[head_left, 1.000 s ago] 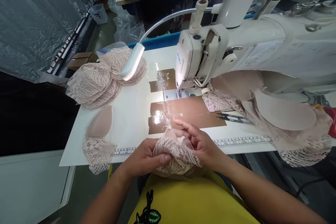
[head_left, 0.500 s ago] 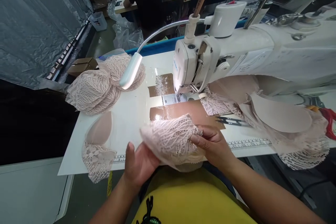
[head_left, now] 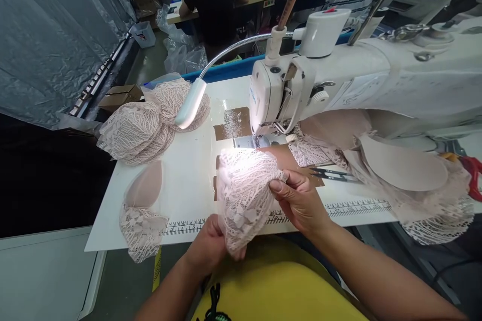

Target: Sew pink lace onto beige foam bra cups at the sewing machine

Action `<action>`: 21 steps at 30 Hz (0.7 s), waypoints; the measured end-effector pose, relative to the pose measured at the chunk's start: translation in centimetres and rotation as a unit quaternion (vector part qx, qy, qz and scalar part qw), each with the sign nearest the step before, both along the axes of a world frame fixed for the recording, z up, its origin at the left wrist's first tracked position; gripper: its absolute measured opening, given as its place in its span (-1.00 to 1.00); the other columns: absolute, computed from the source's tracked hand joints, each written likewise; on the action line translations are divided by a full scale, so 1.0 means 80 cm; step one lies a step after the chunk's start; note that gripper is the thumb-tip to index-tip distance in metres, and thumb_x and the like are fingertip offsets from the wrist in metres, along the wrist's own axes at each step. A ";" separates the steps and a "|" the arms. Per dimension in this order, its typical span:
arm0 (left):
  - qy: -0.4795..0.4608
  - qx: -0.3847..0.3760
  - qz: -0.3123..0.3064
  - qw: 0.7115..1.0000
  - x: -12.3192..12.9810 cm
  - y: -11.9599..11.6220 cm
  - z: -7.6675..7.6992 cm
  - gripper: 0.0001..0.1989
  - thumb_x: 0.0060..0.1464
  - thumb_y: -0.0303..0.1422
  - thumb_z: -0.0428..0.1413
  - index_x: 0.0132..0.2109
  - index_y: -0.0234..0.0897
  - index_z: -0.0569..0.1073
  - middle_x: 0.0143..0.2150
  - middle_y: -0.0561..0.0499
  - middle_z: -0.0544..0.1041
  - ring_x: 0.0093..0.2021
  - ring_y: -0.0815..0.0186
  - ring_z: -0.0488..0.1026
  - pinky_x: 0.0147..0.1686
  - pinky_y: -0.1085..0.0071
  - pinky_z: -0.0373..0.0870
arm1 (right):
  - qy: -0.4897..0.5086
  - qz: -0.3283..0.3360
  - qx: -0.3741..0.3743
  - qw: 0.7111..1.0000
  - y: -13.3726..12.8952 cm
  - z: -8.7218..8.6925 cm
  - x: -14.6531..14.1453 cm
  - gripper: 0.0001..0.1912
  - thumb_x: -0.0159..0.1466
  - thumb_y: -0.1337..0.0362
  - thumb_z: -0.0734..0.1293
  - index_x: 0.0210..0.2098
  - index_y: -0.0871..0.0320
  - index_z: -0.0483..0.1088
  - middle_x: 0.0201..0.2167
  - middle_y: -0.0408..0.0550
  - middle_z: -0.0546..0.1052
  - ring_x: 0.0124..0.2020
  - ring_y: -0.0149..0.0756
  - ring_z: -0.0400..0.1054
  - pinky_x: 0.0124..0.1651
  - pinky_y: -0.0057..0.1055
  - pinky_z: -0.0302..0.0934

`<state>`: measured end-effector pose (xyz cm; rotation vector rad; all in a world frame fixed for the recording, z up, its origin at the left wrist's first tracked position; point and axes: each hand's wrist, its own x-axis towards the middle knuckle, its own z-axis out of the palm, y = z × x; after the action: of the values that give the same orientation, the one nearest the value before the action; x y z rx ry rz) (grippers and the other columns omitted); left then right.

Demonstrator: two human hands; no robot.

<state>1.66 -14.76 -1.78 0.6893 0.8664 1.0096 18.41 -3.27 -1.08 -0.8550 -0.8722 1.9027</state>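
A pale pink lace bra cup [head_left: 246,195] is held up between my two hands, just in front of the sewing machine's needle area. My right hand [head_left: 301,203] pinches its right edge between thumb and fingers. At its lower left edge, my left hand [head_left: 211,246] is closed on the lace, with some fingertips hidden behind it. The white sewing machine [head_left: 269,95] stands beyond the cup. Under its arm lie beige cup pieces [head_left: 402,163] with lace. Black thread snips [head_left: 333,174] rest right of my right hand.
Stacked lace cups [head_left: 131,130] lie at the table's left, beside a lamp [head_left: 191,104] on a bent neck. One separate cup piece [head_left: 145,185] hangs over the front edge. A ruler strip [head_left: 357,207] runs along that edge. Red-handled scissors [head_left: 474,175] lie far right. Two people sit beyond.
My left hand has gone from open beneath the cup to closed on its lower left edge. The lace cup has turned more upright, its left side now further from the table's left.
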 end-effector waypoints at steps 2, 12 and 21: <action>0.015 0.071 -0.159 0.985 -0.024 -0.011 0.012 -0.64 0.01 -0.22 0.18 -0.64 -0.30 0.44 -0.62 -0.07 0.45 -0.56 0.31 0.39 -0.47 0.38 0.34 | -0.024 0.054 0.032 0.998 0.003 0.005 0.005 -0.78 -0.03 0.21 0.51 -0.56 0.15 0.41 -0.57 -0.20 0.44 -0.51 -0.44 0.27 -0.37 -0.48 0.22; 0.273 0.111 0.001 0.956 -0.042 0.010 0.038 -0.61 -0.03 -0.29 0.24 -0.03 -0.29 0.42 -0.18 -0.06 0.47 -0.20 0.25 0.42 -0.22 0.40 0.36 | -0.120 0.353 0.250 0.894 -0.014 0.019 -0.003 -0.84 0.25 0.24 0.30 -0.28 0.20 0.45 -0.35 -0.09 0.49 -0.35 -0.35 0.35 -0.29 -0.45 0.23; 0.320 0.150 -0.023 0.935 -0.033 0.002 0.033 -0.77 0.09 -0.32 0.13 -0.12 -0.33 0.43 -0.29 -0.02 0.45 -0.34 0.35 0.35 -0.35 0.45 0.29 | -0.163 0.197 0.340 0.905 -0.024 0.009 -0.015 -0.85 0.21 0.33 0.32 -0.50 0.18 0.35 -0.42 -0.11 0.48 -0.37 -0.39 0.37 -0.31 -0.46 0.24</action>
<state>-0.97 -14.58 0.87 1.3395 1.2612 0.8886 17.24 -5.20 -0.39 -0.5856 -1.8921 1.5933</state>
